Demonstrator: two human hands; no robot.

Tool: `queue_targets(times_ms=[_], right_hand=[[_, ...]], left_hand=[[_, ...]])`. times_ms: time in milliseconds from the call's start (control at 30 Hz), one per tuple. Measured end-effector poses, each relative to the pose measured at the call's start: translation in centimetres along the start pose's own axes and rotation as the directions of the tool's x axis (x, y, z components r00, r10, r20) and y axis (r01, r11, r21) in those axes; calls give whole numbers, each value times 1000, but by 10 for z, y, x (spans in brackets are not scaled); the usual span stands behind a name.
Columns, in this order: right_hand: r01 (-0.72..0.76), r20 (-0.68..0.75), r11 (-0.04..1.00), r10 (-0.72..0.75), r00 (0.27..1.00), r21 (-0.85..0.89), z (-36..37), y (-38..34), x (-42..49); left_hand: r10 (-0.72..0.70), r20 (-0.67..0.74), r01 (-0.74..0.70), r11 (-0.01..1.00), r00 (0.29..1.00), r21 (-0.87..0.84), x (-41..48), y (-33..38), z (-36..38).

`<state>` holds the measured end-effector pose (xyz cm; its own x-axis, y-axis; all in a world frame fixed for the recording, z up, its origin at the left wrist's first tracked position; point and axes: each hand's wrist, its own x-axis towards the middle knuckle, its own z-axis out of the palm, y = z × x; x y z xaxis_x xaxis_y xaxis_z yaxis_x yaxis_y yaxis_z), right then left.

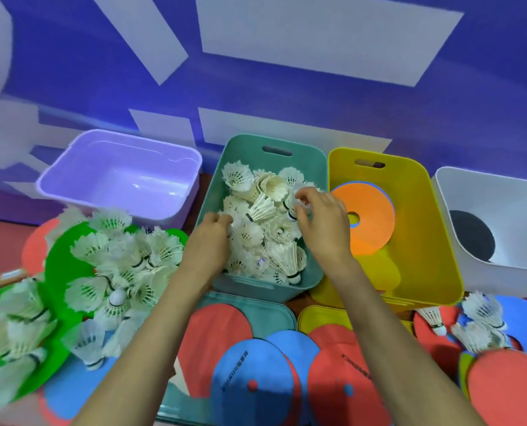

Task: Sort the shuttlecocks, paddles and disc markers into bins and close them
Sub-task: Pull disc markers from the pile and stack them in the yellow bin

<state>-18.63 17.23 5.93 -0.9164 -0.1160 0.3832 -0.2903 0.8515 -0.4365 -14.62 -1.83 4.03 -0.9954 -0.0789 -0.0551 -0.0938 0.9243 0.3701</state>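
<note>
The teal bin (310, 167) in the middle holds a heap of white shuttlecocks (257, 232). Both hands reach into it. My left hand (208, 241) rests on the heap at the bin's left side, its fingers curled into the feathers. My right hand (322, 222) hovers over the right side and pinches a shuttlecock (290, 207) between thumb and fingers. More shuttlecocks (117, 265) lie piled on green disc markers (59, 265) at the left. Red and blue disc markers (256, 373) overlap in front.
An empty purple bin (117, 179) stands at the back left. A yellow bin (425, 226) holds orange and yellow discs (370, 222). A white bin (502, 210) at the right holds a dark round thing. Teal and yellow lids (274, 305) lie under the front discs. A few shuttlecocks (477, 324) lie at the right.
</note>
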Motion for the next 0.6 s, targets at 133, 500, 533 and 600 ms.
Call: queue_targets(times_ms=[133, 500, 533, 600], right_hand=[[-113, 173, 991, 124, 977, -77, 8, 6, 5], [-144, 157, 982, 163, 974, -124, 32, 5, 16], [-146, 187, 979, 171, 967, -142, 33, 6, 17], [-121, 311, 965, 192, 931, -235, 36, 7, 18]], left_hand=[[-45, 137, 22, 985, 990, 169, 11, 2, -6], [-81, 82, 73, 992, 993, 101, 23, 16, -20], [-80, 75, 74, 995, 994, 71, 23, 14, -20], [-76, 83, 71, 996, 994, 62, 20, 9, -21]])
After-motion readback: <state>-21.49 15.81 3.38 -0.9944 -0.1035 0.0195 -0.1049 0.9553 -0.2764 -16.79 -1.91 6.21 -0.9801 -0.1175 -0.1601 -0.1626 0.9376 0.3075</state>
